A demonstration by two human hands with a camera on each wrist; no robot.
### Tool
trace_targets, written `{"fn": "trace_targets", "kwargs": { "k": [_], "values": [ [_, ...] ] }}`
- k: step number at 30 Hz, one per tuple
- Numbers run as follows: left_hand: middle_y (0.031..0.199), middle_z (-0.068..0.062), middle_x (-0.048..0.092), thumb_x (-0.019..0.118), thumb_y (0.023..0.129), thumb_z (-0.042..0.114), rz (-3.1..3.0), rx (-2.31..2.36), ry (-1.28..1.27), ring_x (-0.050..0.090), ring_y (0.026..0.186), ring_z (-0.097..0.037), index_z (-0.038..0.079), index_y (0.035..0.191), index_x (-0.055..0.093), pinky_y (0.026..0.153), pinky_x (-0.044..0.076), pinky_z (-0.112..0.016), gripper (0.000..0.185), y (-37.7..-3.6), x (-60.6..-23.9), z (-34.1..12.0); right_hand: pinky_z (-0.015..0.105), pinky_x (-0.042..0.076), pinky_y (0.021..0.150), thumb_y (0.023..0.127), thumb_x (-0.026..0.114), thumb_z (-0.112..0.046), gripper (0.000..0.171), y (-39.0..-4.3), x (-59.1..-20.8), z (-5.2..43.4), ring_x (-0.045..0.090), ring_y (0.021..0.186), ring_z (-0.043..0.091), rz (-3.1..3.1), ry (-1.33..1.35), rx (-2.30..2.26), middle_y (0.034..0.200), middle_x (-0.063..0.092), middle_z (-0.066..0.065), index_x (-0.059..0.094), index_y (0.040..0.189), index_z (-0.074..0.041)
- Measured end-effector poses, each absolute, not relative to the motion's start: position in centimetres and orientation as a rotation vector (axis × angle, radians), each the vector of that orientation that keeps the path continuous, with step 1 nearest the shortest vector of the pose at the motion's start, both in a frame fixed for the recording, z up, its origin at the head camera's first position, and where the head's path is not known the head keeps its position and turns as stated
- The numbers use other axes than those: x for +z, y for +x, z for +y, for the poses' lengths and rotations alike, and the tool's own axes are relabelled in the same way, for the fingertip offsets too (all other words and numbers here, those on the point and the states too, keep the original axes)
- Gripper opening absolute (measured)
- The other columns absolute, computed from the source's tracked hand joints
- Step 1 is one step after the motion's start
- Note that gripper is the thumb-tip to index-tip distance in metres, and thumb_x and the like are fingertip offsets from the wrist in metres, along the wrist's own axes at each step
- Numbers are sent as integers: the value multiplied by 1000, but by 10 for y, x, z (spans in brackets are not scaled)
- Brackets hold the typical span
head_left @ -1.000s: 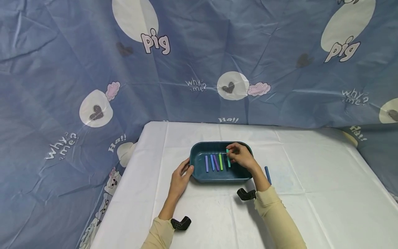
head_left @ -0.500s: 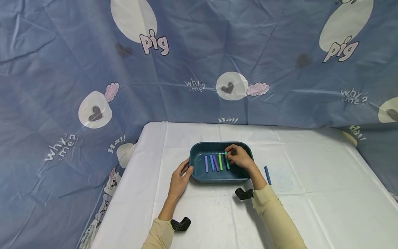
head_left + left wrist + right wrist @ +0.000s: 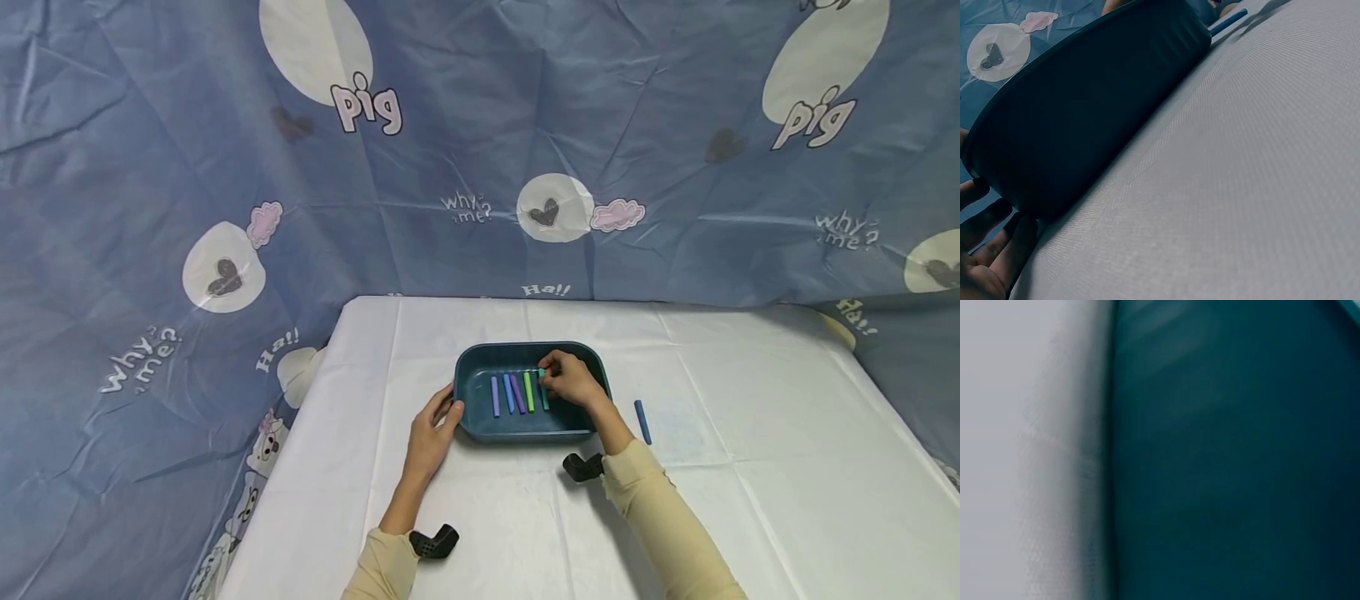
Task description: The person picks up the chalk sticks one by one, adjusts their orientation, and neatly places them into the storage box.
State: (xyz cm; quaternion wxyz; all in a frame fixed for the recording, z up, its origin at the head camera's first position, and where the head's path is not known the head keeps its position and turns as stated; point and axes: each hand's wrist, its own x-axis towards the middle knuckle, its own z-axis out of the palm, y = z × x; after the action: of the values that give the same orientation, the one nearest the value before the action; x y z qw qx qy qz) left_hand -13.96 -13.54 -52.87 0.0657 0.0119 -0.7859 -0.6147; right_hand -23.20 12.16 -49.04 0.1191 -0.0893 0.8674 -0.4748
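A dark teal tray sits on the white cloth. My left hand holds its left end, thumb at the near corner; the left wrist view shows fingertips against the tray's outer wall. Over the tray's right half, my right hand pinches the upper end of a teal-green chalk stick. Left of it lie a lime green chalk stick, a purple one, a blue one and a lilac one, side by side. In the right wrist view the tray's wall hides the hand.
A dark blue chalk stick lies on the cloth right of the tray, beside a faint blue smudge. Black wrist mounts project inward from both wrists. A blue printed curtain hangs behind and left of the table.
My right hand has moved slightly left and toward me, bringing the teal-green chalk stick closer to the lime green one. The left hand keeps its place on the tray.
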Motion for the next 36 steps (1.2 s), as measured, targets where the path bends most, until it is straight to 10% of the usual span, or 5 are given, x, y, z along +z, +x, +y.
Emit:
{"fn": "trace_targets", "kwargs": {
  "k": [36],
  "values": [
    [131,-10,59,60,93,36,-2366,-1848,30,59,119,-23,16,135,52,94,53,-34,47,-140,-528,-136,45,50,82,84,68,-14,22,-232,-490,105,62,88,25,2886,-254,-933,94,66,11,66,104,-6]
  ]
}}
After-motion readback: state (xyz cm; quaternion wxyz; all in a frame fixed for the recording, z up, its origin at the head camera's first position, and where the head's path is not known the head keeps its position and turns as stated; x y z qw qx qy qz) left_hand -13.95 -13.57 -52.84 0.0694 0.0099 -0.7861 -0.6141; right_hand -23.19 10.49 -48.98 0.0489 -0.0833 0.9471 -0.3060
